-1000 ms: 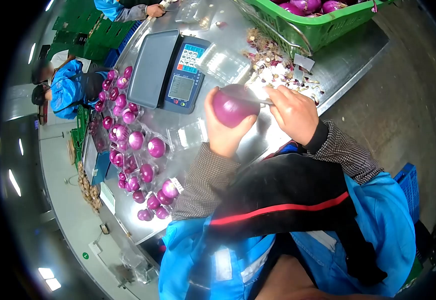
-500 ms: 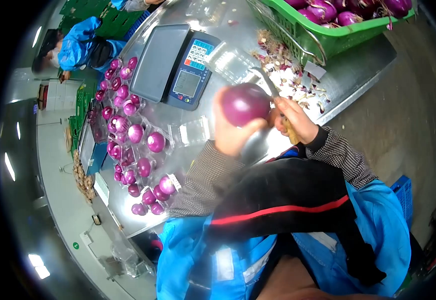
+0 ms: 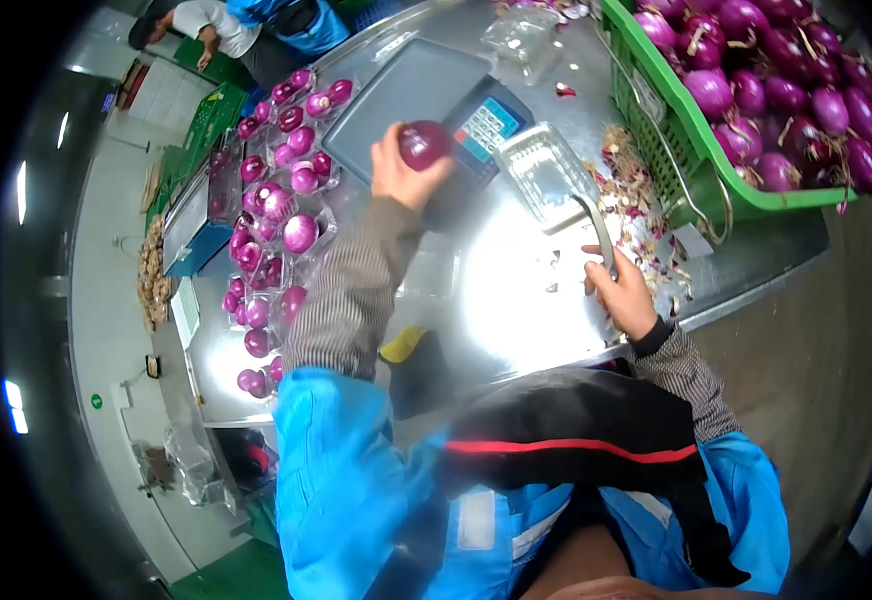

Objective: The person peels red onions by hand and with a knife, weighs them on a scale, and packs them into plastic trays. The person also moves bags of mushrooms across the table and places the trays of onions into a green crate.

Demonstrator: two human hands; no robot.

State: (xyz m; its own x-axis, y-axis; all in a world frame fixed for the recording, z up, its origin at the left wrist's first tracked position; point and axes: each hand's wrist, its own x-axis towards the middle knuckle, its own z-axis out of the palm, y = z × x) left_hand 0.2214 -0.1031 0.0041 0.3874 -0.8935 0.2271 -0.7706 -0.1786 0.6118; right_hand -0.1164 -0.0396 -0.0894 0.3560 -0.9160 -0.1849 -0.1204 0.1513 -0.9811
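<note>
A peeled red onion [image 3: 424, 146] is in my left hand [image 3: 402, 172], whose fingers wrap its left side, over the scale [image 3: 411, 90]. My right hand [image 3: 624, 297] is closed on a knife [image 3: 598, 226] with a curved grey blade pointing up and left. Just above that blade lies an empty clear plastic tray [image 3: 543, 178]. Onion skins [image 3: 646, 205] are scattered beside the knife on the steel table [image 3: 516, 300].
A green crate [image 3: 701, 165] of red onions stands at the upper right. Packed onions [image 3: 276, 202] in clear trays line the table's left side. Another clear tray [image 3: 522, 38] lies at the back. Two people [image 3: 218, 28] are at the upper left.
My left hand has carried the onion up and left, away from my right hand, to the scale. The knife has separated from the onion. The view has shifted, showing more of the crate.
</note>
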